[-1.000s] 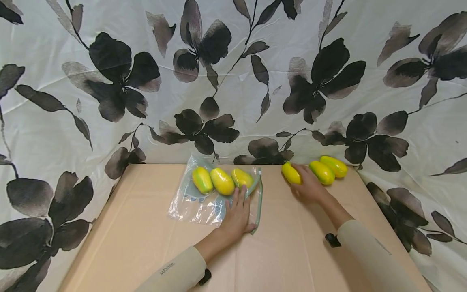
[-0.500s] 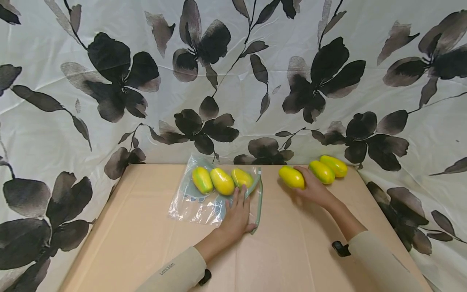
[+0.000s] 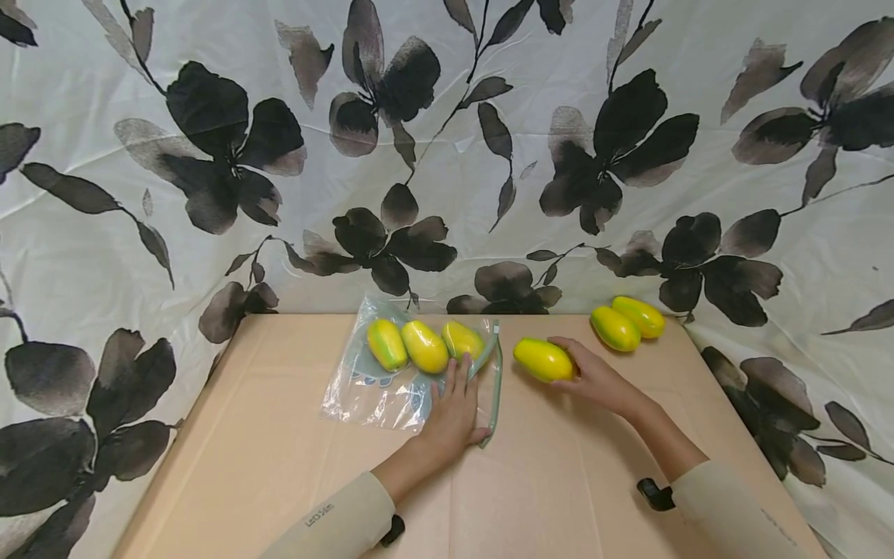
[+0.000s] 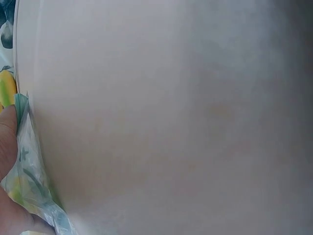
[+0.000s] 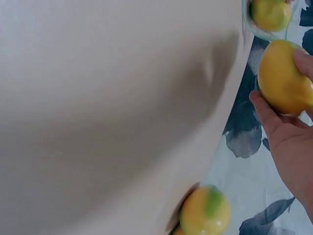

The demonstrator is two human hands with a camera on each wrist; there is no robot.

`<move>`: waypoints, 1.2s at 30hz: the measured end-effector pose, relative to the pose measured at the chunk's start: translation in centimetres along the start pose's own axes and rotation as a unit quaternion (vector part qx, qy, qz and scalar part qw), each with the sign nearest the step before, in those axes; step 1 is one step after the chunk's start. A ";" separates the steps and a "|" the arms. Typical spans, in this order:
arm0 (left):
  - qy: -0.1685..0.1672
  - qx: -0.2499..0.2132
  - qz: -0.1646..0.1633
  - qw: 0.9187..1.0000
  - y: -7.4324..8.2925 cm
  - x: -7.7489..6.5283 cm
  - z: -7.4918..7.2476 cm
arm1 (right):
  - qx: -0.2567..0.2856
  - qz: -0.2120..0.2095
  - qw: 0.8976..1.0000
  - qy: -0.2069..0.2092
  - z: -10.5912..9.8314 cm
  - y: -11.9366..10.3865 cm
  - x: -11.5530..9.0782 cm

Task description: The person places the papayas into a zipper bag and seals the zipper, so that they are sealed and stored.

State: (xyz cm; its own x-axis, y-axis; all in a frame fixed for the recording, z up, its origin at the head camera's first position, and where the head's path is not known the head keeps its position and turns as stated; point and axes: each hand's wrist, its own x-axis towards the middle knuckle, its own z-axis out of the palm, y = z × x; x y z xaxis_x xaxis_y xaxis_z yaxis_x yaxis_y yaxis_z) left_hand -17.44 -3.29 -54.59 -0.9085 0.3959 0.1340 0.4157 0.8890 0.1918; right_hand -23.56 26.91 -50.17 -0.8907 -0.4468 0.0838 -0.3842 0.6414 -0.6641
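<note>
A clear zip bag (image 3: 370, 404) with a green-edged mouth lies flat, three yellow mangoes (image 3: 424, 347) inside it. My left hand (image 3: 450, 419) rests on the bag near its mouth, fingers straight, the thumb by the green edge (image 4: 20, 105). Just right of that mouth, my right hand (image 3: 594, 380) grips another mango (image 3: 541, 359) by its right end. The right wrist view shows this mango (image 5: 281, 76) between thumb and fingers.
Two loose mangoes (image 3: 615, 329) lie side by side at the back right of the cardboard-coloured tabletop (image 3: 279, 473). Behind the back edge hangs a white cloth (image 3: 503, 46) with dark flowers.
The right hand has lifted the mango away from beside the two loose ones and carried it left and forward toward the bag. The left hand and bag have stayed put.
</note>
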 end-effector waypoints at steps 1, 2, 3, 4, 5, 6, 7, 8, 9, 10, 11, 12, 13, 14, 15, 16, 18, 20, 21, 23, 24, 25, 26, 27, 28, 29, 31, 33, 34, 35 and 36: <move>0.000 0.000 0.000 1.000 0.0 0.0 0.0 | 0.002 0.005 1.000 -0.007 0.2 -0.1 -0.1; 0.001 0.000 0.000 1.000 0.0 0.0 0.0 | 0.005 0.012 1.000 -0.015 0.4 -0.2 -0.2; 0.000 0.001 0.000 1.000 0.1 0.0 0.0 | 0.008 0.016 1.000 -0.022 0.6 -0.4 -0.2; 0.001 0.000 0.000 1.000 0.1 0.0 0.0 | 0.010 0.019 0.999 -0.028 0.8 -0.5 -0.2; 0.000 0.001 -0.001 1.000 0.1 0.0 -0.1 | 0.011 0.020 0.999 -0.035 1.0 -0.7 -0.2; -0.001 0.002 -0.002 1.000 0.1 0.0 -0.1 | 0.015 0.022 0.999 -0.042 1.1 -0.9 -0.2; -0.003 0.002 -0.004 1.000 0.2 0.0 -0.1 | 0.018 0.023 0.998 -0.049 1.3 -1.1 -0.1; -0.006 0.003 -0.006 1.000 0.2 0.0 -0.1 | 0.018 0.020 0.998 -0.055 1.5 -1.3 -0.1; -0.008 0.004 -0.007 1.000 0.2 0.0 -0.2 | 0.019 0.018 0.998 -0.060 1.6 -1.5 0.0; -0.011 0.003 -0.009 1.000 0.2 0.0 -0.2 | 0.018 0.016 0.998 -0.066 1.8 -1.7 0.1; -0.012 0.003 -0.010 1.000 0.2 0.0 -0.2 | 0.019 0.013 0.997 -0.072 1.9 -1.9 0.2; -0.015 0.002 -0.011 1.000 0.3 0.0 -0.2 | 0.020 0.011 0.997 -0.077 2.1 -2.0 0.3; -0.017 0.003 -0.011 1.000 0.3 0.0 -0.2 | 0.018 0.005 0.996 -0.082 2.3 -2.2 0.4; -0.018 0.005 -0.010 1.000 0.3 0.0 -0.2 | 0.017 0.001 0.996 -0.086 2.5 -2.3 0.5; -0.018 0.006 -0.008 1.000 0.3 -0.1 -0.3 | 0.018 0.000 0.996 -0.091 2.7 -2.4 0.7; -0.017 0.006 -0.007 1.000 0.2 -0.1 -0.2 | 0.019 -0.004 0.995 -0.095 2.8 -2.5 0.8; -0.017 0.006 -0.005 1.000 0.2 -0.2 -0.3 | 0.014 -0.012 0.995 -0.102 3.2 -2.7 1.1; -0.014 0.004 -0.004 1.000 0.2 -0.2 -0.3 | 0.012 -0.014 0.994 -0.110 3.4 -2.9 1.4; -0.014 0.003 -0.004 1.000 0.2 -0.2 -0.4 | 0.014 -0.016 0.993 -0.113 3.6 -3.0 1.6; -0.012 0.001 -0.003 1.000 0.2 -0.3 -0.4 | 0.021 -0.017 0.992 -0.120 3.8 -3.1 1.8; -0.008 0.001 -0.002 1.000 0.2 -0.4 -0.4 | 0.025 -0.017 0.992 -0.122 3.9 -3.2 1.9; -0.004 0.002 -0.001 1.000 0.2 -0.4 -0.4 | 0.031 -0.017 0.992 -0.123 4.0 -3.2 2.0; -0.002 0.003 0.001 1.000 0.2 -0.4 -0.4 | 0.035 -0.019 0.992 -0.123 4.1 -3.2 2.2; 0.002 0.004 0.003 1.000 0.2 -0.4 -0.4 | 0.040 -0.018 0.991 -0.124 4.3 -3.2 2.3; 0.007 0.004 0.005 1.000 0.2 -0.5 -0.3 | 0.042 -0.018 0.991 -0.124 4.4 -3.2 2.4; 0.011 0.005 0.007 1.000 0.2 -0.5 -0.3 | 0.042 -0.018 0.991 -0.124 4.6 -3.2 2.6; 0.013 0.008 0.007 1.000 0.2 -0.5 -0.3 | 0.044 -0.019 0.991 -0.125 4.9 -3.2 2.9; 0.010 0.011 0.005 1.000 0.2 -0.5 -0.3 | 0.038 -0.029 0.991 -0.122 5.1 -3.3 3.2; 0.008 0.012 0.004 1.000 0.3 -0.5 -0.2 | 0.035 -0.034 0.992 -0.120 5.3 -3.4 3.3; 0.006 0.013 0.002 1.000 0.3 -0.4 -0.2 | 0.033 -0.039 0.992 -0.118 5.4 -3.4 3.4; 0.004 0.015 0.001 1.000 0.3 -0.5 -0.2 | 0.032 -0.042 0.992 -0.116 5.6 -3.5 3.5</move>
State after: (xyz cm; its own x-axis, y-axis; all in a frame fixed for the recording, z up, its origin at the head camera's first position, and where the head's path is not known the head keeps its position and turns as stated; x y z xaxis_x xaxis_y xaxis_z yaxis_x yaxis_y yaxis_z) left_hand -16.90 -3.26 -54.39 -0.9072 0.3958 0.1427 0.4159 0.8948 0.1622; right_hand -23.98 19.63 -51.68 -0.7731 -0.6338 -0.0273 -0.4321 0.5575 -0.7088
